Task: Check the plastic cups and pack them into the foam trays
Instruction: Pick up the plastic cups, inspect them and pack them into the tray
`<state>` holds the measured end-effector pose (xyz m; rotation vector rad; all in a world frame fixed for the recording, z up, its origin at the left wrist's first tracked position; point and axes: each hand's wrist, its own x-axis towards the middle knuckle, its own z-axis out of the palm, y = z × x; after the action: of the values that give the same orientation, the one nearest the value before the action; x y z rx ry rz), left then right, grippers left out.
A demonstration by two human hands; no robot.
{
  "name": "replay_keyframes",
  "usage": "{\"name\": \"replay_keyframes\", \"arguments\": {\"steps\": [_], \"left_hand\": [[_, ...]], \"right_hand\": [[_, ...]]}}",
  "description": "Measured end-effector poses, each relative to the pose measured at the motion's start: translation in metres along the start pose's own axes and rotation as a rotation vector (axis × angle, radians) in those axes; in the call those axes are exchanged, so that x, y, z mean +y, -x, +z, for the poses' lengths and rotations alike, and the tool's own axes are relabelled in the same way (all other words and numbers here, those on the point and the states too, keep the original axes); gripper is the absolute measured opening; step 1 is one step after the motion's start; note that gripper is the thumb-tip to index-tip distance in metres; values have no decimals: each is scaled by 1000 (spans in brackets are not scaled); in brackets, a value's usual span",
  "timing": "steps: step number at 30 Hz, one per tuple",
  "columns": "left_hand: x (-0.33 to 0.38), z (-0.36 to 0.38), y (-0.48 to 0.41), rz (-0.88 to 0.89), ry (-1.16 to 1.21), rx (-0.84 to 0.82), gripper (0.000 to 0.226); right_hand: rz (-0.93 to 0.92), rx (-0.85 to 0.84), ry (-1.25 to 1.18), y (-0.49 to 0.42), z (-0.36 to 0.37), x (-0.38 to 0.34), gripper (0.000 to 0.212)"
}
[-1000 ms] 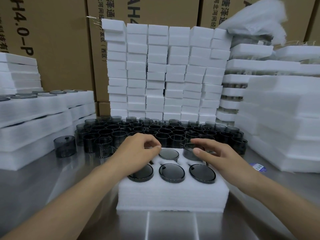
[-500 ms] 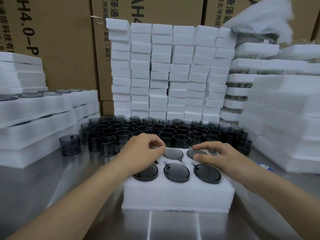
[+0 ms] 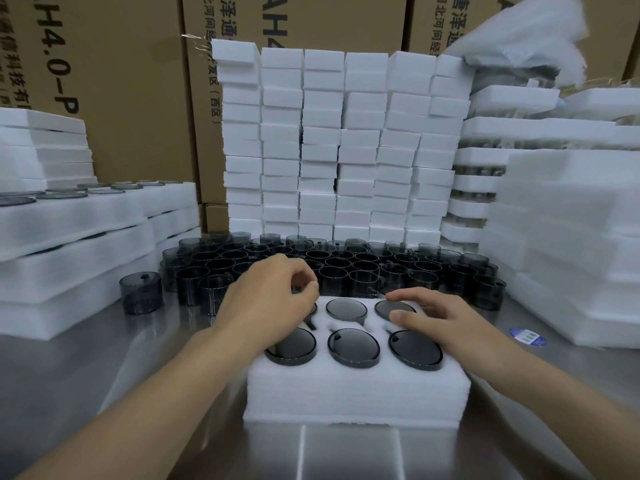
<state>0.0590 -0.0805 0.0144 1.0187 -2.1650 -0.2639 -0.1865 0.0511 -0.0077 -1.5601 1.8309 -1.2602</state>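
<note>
Right hand lowered, fingers flat on far-edge cup; left hand fingers curled, grasp hidden.

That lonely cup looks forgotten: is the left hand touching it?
Apart. Head view shows other cups standing between the left hand and the lonely cup.

We identify the left hand and the right hand, both bare. We record the left forearm and the right forearm as uncovered from the wrist to the lower frame edge
</note>
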Motion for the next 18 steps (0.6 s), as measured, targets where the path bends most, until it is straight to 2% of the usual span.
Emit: {"name": "replay_keyframes", "arguments": {"steps": [2,7,9,12,14,16,18], "left_hand": [[-3,-7,-2,23,-8,1,10],[-9,-23,-8,131,202,-203,16],[-9,-20,-6,164,177,-220,15],[-8,-14,-3,177,133,-234,13],[-4,-13,-1,194,187,-250,12],[5,-13,1,186,259,-337,34],[13,-11,5,162,223,-503,59]], "right_hand": [[-10,-16,-8,2,-1,-2,41],[-135,66,17,4,-3,-2,34],[-172,70,20,5,-2,-4,28],[-195,52,56,8,-3,-7,32],[-196,16,97,10,-5,-13,36],[-197,-52,150,12,-5,-18,44],[-193,-130,181,14,-2,-22,51]]}}
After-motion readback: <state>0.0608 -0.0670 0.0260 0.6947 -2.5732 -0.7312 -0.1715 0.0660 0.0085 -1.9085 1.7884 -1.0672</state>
